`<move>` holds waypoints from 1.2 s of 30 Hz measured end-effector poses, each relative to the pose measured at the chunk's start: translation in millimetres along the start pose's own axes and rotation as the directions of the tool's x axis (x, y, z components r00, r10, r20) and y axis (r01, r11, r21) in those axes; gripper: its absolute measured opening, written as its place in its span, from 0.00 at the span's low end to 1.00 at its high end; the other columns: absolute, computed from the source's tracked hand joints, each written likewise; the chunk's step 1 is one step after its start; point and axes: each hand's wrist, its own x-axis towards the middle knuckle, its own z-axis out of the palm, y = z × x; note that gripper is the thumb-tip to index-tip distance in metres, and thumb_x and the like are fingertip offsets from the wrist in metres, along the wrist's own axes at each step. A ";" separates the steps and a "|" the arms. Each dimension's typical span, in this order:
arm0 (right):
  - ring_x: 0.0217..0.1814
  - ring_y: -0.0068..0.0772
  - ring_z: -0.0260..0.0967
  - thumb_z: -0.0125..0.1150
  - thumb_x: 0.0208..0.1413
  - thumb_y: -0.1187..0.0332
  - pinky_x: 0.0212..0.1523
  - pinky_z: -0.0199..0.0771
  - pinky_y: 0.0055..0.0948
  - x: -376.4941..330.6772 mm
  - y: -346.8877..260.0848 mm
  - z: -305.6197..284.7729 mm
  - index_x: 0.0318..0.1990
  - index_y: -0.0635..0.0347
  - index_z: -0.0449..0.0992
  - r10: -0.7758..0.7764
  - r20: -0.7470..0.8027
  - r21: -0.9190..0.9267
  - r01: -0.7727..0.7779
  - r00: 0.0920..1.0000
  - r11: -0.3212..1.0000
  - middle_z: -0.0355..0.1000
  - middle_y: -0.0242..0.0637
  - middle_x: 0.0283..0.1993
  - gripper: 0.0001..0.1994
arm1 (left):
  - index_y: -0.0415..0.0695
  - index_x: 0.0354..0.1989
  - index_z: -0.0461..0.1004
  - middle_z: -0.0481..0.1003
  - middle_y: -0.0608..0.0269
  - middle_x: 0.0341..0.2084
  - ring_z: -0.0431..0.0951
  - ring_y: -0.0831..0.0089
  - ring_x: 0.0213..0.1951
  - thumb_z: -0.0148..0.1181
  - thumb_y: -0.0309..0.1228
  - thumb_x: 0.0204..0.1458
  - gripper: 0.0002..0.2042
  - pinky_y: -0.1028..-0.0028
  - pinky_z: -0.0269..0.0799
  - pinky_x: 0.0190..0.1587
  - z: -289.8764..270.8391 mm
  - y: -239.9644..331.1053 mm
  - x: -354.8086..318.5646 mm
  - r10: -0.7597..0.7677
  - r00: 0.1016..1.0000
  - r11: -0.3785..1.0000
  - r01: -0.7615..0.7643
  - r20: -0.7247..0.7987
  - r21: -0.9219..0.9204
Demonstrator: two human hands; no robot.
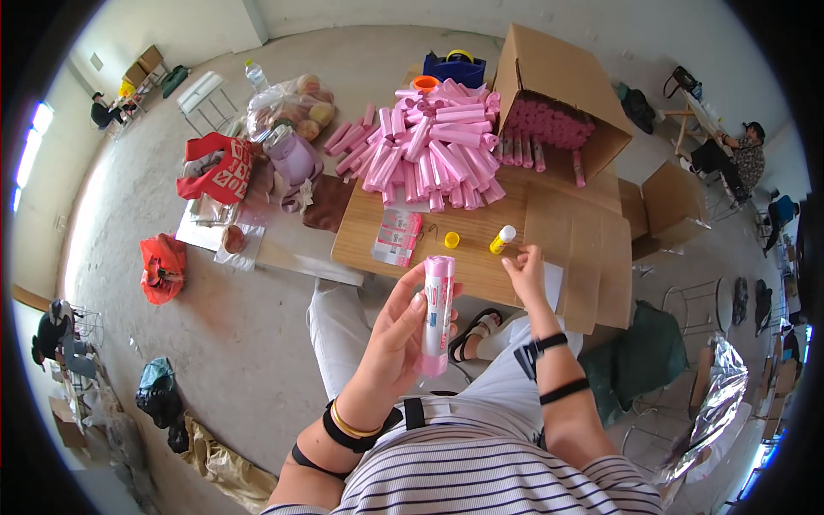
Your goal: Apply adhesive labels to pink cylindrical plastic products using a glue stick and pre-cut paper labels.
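Note:
Upright in my left hand [398, 330] is a pink plastic tube [438, 313] with a pink and white printed label, fingers and thumb wrapped around its side. My right hand [529, 276] is over the table's near edge, thumb and forefinger slightly apart, with nothing visible between them. Just beyond those fingertips stands a yellow glue stick [499, 244] with a white top; whether they touch it is unclear. A small yellow cap [451, 240] sits on the wood to its left. Further left lies a sheet of pink and white labels [396, 237].
A heap of pink tubes [438, 146] covers the table's far part. Beside it, an open cardboard box [558, 73] holds more tubes. A blue tape dispenser [455, 70] stands behind. Bags, including a red one [215, 168], crowd the left bench. Two people sit far off.

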 end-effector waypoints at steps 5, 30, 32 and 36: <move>0.40 0.19 0.67 0.60 0.59 0.64 0.42 0.69 0.22 -39.7 -142.5 -96.8 0.50 0.62 0.72 -0.044 0.457 0.647 -0.298 0.889 0.702 0.72 0.31 0.41 0.15 | 0.46 0.66 0.54 0.72 0.55 0.49 0.74 0.73 0.37 0.56 0.40 0.59 0.29 0.72 0.71 0.38 11.5 -6.9 -7.0 -0.004 1.000 0.997 0.005 -0.011 0.081; 0.25 0.21 0.69 0.62 0.58 0.69 0.28 0.68 0.21 -96.2 -305.4 -184.4 0.49 0.62 0.70 -0.661 0.140 0.524 0.511 0.737 0.681 0.71 0.33 0.25 0.14 | 0.45 0.67 0.50 0.75 0.51 0.42 0.76 0.74 0.28 0.55 0.38 0.60 0.30 0.78 0.71 0.28 30.5 13.6 -88.1 0.036 0.987 0.987 -0.060 0.157 0.151; 0.26 0.18 0.67 0.60 0.60 0.68 0.28 0.66 0.19 -98.7 -307.5 -184.2 0.50 0.61 0.70 -0.603 0.162 0.515 0.455 0.781 0.727 0.70 0.31 0.25 0.13 | 0.46 0.67 0.52 0.75 0.52 0.42 0.74 0.77 0.27 0.55 0.40 0.59 0.30 0.80 0.67 0.27 35.3 16.8 -93.0 0.042 0.992 0.982 -0.063 0.115 0.180; 0.23 0.13 0.62 0.56 0.63 0.67 0.24 0.58 0.17 -100.7 -303.7 -179.7 0.39 0.61 0.72 -0.447 0.160 0.608 0.269 0.880 0.747 0.66 0.28 0.20 0.07 | 0.45 0.66 0.54 0.74 0.52 0.44 0.74 0.76 0.29 0.56 0.40 0.59 0.30 0.78 0.68 0.30 35.9 18.4 -100.6 0.088 0.988 0.981 -0.109 0.126 0.162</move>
